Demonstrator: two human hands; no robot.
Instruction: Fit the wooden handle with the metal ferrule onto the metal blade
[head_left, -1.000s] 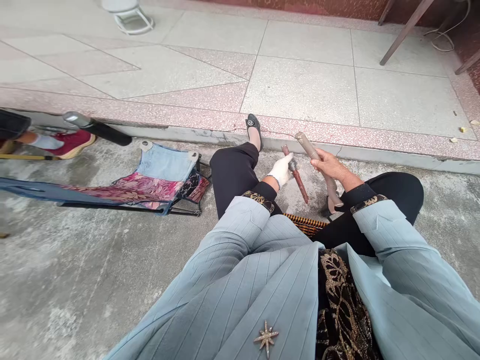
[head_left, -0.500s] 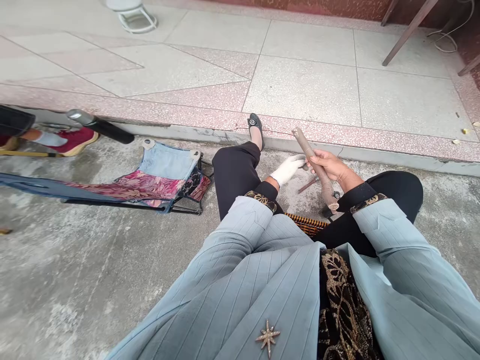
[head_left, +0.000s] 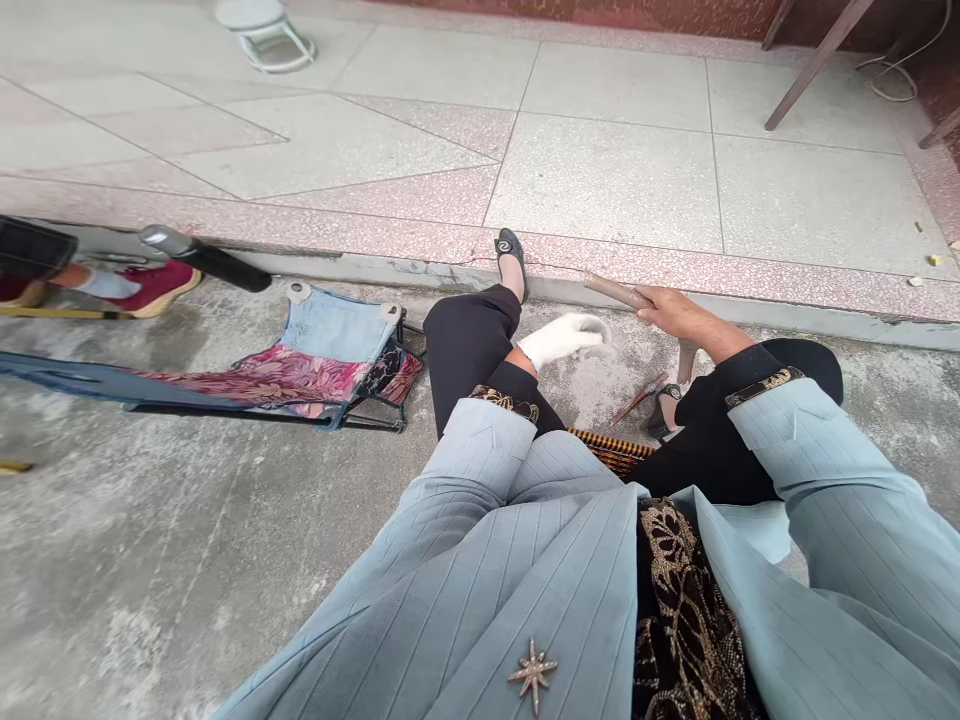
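Observation:
My right hand [head_left: 679, 312] is bare and closed round a brownish hammer-like tool [head_left: 613, 290]. Its handle points left over the step edge, and its thicker end hangs below my wrist. My left hand [head_left: 564, 338] wears a white glove and hovers low over the concrete between my legs, fingers loosely stretched, holding nothing I can see. A thin reddish rod [head_left: 637, 400] lies on the ground by my right shoe, apart from both hands. I sit with my left leg [head_left: 469, 340] stretched toward the step.
A folded fabric stool [head_left: 322, 352] lies on its side at left. Behind it are another person's red shoe [head_left: 146, 285] and a black tube [head_left: 206, 260]. A raised tiled step [head_left: 420, 262] runs across. A woven orange-black edge [head_left: 615, 448] shows under me. Table legs [head_left: 817, 62] stand at the far right.
My left hand let go of the reddish rod, which now lies on the ground. My right hand swung the tool from upright to nearly level, handle pointing left.

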